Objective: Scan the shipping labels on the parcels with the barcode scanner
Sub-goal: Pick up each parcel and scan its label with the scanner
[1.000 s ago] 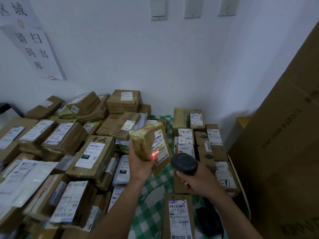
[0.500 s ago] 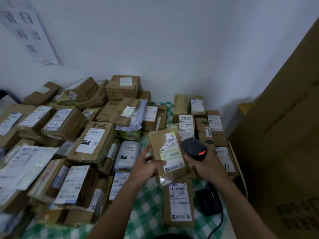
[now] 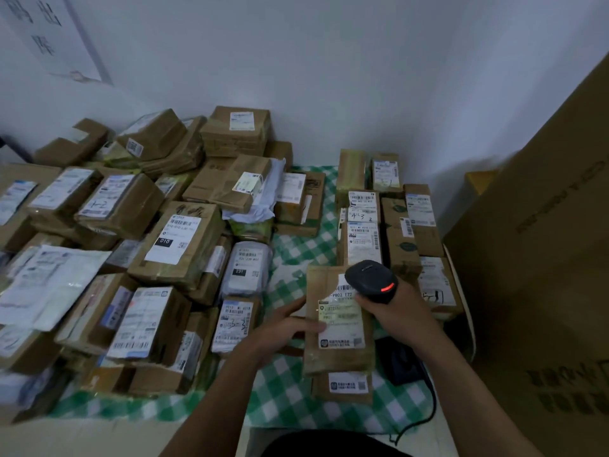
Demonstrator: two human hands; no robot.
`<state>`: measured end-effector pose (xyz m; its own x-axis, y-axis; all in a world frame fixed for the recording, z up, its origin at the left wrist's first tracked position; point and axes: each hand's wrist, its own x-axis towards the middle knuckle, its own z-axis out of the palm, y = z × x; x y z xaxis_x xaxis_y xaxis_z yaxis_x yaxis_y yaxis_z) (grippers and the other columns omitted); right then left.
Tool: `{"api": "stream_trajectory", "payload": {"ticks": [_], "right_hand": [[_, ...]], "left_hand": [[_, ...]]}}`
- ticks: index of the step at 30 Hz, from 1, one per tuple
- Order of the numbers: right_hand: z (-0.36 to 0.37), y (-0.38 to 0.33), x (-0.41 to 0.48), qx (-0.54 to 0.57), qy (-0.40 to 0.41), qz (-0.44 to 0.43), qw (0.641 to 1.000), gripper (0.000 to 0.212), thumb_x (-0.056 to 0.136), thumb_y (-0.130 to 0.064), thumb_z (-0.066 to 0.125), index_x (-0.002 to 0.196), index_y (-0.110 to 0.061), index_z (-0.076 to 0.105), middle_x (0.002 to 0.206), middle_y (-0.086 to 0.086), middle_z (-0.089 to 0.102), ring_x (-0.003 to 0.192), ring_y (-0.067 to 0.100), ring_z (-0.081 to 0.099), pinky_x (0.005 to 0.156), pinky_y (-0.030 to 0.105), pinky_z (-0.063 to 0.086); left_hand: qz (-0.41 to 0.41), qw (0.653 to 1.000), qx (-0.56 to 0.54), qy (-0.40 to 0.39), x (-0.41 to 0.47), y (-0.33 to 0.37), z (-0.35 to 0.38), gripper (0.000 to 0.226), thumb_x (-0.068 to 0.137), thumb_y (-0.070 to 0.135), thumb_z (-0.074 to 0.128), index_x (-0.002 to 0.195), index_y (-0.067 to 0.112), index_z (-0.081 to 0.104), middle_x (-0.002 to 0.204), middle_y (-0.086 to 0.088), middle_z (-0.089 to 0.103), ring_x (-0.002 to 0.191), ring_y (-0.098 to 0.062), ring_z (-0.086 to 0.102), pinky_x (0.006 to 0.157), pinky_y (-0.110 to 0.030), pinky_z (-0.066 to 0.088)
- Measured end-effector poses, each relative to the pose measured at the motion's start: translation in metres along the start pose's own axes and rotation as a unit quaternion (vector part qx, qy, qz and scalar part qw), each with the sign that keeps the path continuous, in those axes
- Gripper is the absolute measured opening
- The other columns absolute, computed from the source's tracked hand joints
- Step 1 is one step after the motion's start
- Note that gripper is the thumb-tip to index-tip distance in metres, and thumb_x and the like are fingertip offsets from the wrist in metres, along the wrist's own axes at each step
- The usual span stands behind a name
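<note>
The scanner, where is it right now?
In the head view the scanner is right of centre, gripped by the right hand, over the top right corner of the flat parcel.

Flat brown parcel label-up atop another parcel, black barcode scanner above it, red light on
</note>
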<state>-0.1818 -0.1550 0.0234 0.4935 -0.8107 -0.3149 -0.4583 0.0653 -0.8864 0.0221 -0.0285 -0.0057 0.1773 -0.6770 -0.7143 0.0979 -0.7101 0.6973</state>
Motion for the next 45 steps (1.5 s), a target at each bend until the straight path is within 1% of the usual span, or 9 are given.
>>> {"api": "stream_trajectory", "payload": {"ticks": [7,10,13,20,24,29,36,42,45], "right_hand": [[0.005,0.009,0.005,-0.066,0.018,0.006,0.998,0.02,0.088,-0.025,0.081,0.101,-0.033,0.067,0.092,-0.011,0.069,0.081,-0.009,0.057,0.065,0.017,0.046],[0.008,0.012,0.007,-0.087,0.039,0.012,0.995,0.029,0.083,-0.035,0.082,0.109,-0.026,0.07,0.103,-0.001,0.069,0.09,0.006,0.064,0.068,0.025,0.049],[0.013,0.007,0.006,-0.069,0.014,0.019,0.997,0.026,0.087,-0.028,0.081,0.109,-0.031,0.067,0.097,-0.011,0.069,0.09,0.003,0.063,0.07,0.025,0.049],[0.035,-0.003,0.014,-0.112,-0.072,0.029,0.991,0.042,0.087,-0.036,0.08,0.126,-0.034,0.064,0.106,-0.009,0.072,0.095,0.009,0.065,0.075,0.027,0.049],[0.042,-0.001,0.019,-0.162,-0.091,0.033,0.982,0.049,0.087,-0.038,0.081,0.131,-0.028,0.062,0.121,-0.002,0.07,0.11,0.016,0.063,0.089,0.031,0.048],[0.045,0.004,0.024,-0.186,-0.091,0.039,0.978,0.057,0.088,-0.033,0.08,0.139,-0.024,0.058,0.13,0.001,0.066,0.122,0.021,0.06,0.09,0.027,0.043],[0.043,0.004,0.025,-0.205,-0.092,0.039,0.974,0.054,0.087,-0.032,0.08,0.136,-0.027,0.06,0.13,0.0,0.067,0.121,0.021,0.061,0.1,0.034,0.049],[0.023,-0.007,0.012,-0.149,-0.092,0.036,0.984,0.032,0.09,-0.036,0.076,0.119,-0.035,0.063,0.101,-0.009,0.072,0.085,0.011,0.068,0.067,0.026,0.051],[0.003,-0.022,0.004,-0.086,-0.048,0.022,0.995,0.031,0.09,-0.034,0.078,0.118,-0.035,0.063,0.1,-0.01,0.072,0.083,0.012,0.072,0.076,0.037,0.061]], "left_hand": [[-0.007,1.0,0.017,0.003,0.018,0.001,0.025,0.065,0.082,0.031,0.084,0.139,0.044,0.054,0.114,0.012,0.075,0.104,-0.012,0.07,0.076,-0.033,0.06],[0.034,0.997,0.063,0.031,0.027,0.004,0.037,0.048,0.087,0.037,0.077,0.134,0.038,0.064,0.112,0.013,0.075,0.098,-0.009,0.072,0.092,-0.038,0.06],[0.053,0.99,0.127,0.036,0.029,0.003,0.04,0.077,0.081,0.064,0.073,0.15,0.038,0.05,0.136,0.006,0.066,0.118,-0.014,0.065,0.104,-0.039,0.053],[0.065,0.908,0.19,0.368,0.024,-0.051,-0.031,0.064,0.091,0.047,0.069,0.145,0.017,0.051,0.144,-0.011,0.053,0.132,-0.035,0.05,0.104,-0.045,0.048],[-0.037,0.914,0.22,0.339,0.02,-0.087,-0.057,0.086,0.094,0.055,0.063,0.162,0.02,0.023,0.164,-0.019,0.021,0.149,-0.042,0.024,0.118,-0.053,0.03],[-0.038,0.899,0.236,0.366,0.031,-0.091,-0.056,0.08,0.091,0.057,0.063,0.159,0.036,0.026,0.165,-0.017,0.009,0.151,-0.045,0.008,0.119,-0.061,0.02],[0.005,0.913,0.178,0.366,0.03,-0.082,-0.04,0.119,0.06,0.057,0.083,0.156,0.038,0.015,0.149,-0.013,0.044,0.138,-0.041,0.037,0.113,-0.061,0.033],[0.145,0.9,0.137,0.387,0.008,-0.007,-0.021,0.112,0.057,0.052,0.086,0.154,0.027,0.035,0.138,0.002,0.053,0.127,-0.022,0.051,0.106,-0.051,0.047],[0.224,0.906,0.063,0.354,0.005,0.023,-0.008,0.092,0.053,0.052,0.09,0.136,0.04,0.051,0.119,0.014,0.065,0.108,-0.009,0.065,0.091,-0.043,0.059]]}}
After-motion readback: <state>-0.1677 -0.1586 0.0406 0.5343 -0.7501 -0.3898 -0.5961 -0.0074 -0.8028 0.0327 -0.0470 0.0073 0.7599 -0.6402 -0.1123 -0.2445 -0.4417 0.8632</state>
